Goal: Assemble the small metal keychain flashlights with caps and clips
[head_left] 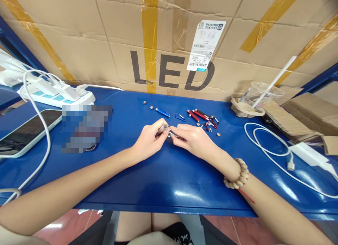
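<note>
My left hand (151,137) is closed around a small silver metal tube (166,126), its end showing past the fingertips. Close against it, my right hand (190,137) pinches a thin silver metal piece (173,134), perhaps a clip; the fingers hide most of it. Beyond the hands lie a blue metal tube (162,112) and a blue carabiner (180,117). To their right is a cluster of red tubes (193,115), a black tube (202,112) and red carabiners (213,123). Small silver caps (151,107) and round button-like pieces (218,134) are scattered near these.
A large cardboard box (116,33) stands along the back of the blue table (158,181). At left are a power strip (63,93), a phone (26,129) and a blurred-out patch. Right are a plastic cup (264,93), torn cardboard (287,114) and a white charging cable (266,153).
</note>
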Action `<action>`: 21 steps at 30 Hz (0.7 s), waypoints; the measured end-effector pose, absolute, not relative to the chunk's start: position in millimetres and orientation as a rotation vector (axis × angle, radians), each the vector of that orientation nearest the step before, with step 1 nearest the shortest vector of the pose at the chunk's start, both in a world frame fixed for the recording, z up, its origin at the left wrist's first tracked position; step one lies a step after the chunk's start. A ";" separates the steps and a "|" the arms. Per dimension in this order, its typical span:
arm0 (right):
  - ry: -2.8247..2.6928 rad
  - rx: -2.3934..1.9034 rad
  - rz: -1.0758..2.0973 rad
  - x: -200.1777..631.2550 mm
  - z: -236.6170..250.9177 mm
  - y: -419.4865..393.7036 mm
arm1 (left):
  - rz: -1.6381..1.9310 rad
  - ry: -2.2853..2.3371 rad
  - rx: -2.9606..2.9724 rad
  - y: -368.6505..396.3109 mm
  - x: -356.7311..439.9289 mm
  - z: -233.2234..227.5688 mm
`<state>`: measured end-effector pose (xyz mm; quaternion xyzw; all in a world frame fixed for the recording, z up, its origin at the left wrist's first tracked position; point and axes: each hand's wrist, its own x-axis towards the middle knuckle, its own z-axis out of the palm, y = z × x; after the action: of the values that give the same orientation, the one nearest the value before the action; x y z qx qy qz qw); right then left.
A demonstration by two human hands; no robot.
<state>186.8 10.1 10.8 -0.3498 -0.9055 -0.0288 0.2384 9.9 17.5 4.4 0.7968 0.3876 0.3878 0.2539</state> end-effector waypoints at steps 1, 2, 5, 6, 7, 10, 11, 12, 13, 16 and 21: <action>-2.470 -0.953 -0.073 186.4 11.0 10.0 | 1.048 1.041 2.168 17.4 9.7 3.8; -2.460 -0.949 -0.062 185.9 11.2 9.9 | 1.040 1.027 2.172 17.4 9.5 3.3; -2.435 -0.941 -0.021 184.8 11.7 9.7 | 1.017 0.999 2.176 17.4 9.4 2.6; -2.426 -0.939 -0.014 184.8 11.7 9.8 | 1.013 0.999 2.169 17.4 9.6 2.8; -2.415 -0.937 -0.010 185.0 11.7 9.9 | 1.008 1.003 2.159 17.1 9.9 3.3; -2.348 -0.944 -0.008 186.8 11.5 11.1 | 0.970 1.007 2.117 15.5 10.3 6.0; -2.308 -0.956 -0.018 187.6 11.5 11.6 | 0.954 1.000 2.105 14.8 10.2 7.1; -2.263 -0.971 -0.035 188.2 11.7 12.1 | 0.940 0.987 2.098 14.1 10.0 7.9; -2.217 -0.987 -0.057 188.7 12.0 12.5 | 0.934 0.974 2.094 13.6 9.7 8.5; -2.122 -1.012 -0.108 188.6 13.0 12.9 | 0.912 0.956 2.091 13.4 8.5 8.0; -2.090 -0.988 -0.094 185.7 14.7 10.2 | 0.914 0.938 2.151 15.3 8.0 3.8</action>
<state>185.7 10.2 14.7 -0.3910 -0.8271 -0.0372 0.4020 8.0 15.3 3.8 0.8130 0.3546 0.3455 0.3065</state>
